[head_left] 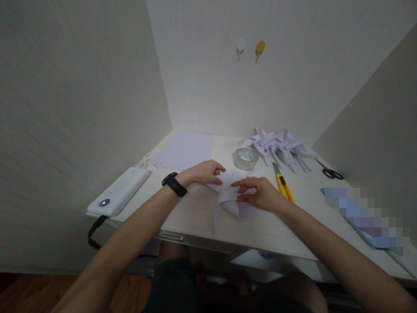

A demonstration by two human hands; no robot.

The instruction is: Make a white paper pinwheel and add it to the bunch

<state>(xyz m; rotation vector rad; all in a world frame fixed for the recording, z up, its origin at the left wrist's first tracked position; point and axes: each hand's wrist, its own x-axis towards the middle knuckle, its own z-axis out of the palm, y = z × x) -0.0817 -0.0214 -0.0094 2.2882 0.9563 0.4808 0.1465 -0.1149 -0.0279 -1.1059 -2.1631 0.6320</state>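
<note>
Near the front middle of the tabletop, a paper pinwheel is held between the two hands. At its far left edge, the left hand is loosely curled, thumb and forefinger parted; whether the paper is gripped there cannot be told. By the right hand, the folds are met from the right, fingers and thumb bent close together over them; whether a flap is pinched is not made clear. A black watch is worn on the left wrist.

Just beyond the hands, a roll of tape is set down, with a heap of pinwheels piled behind it to the right. The yellow knife is laid beside the right hand, its blade pointed toward the wall, and black-handled scissors are placed farther right. At the back left, a sheet is laid flat, with small scraps scattered beside it. Nearer the front, a white device is rested at the left edge.
</note>
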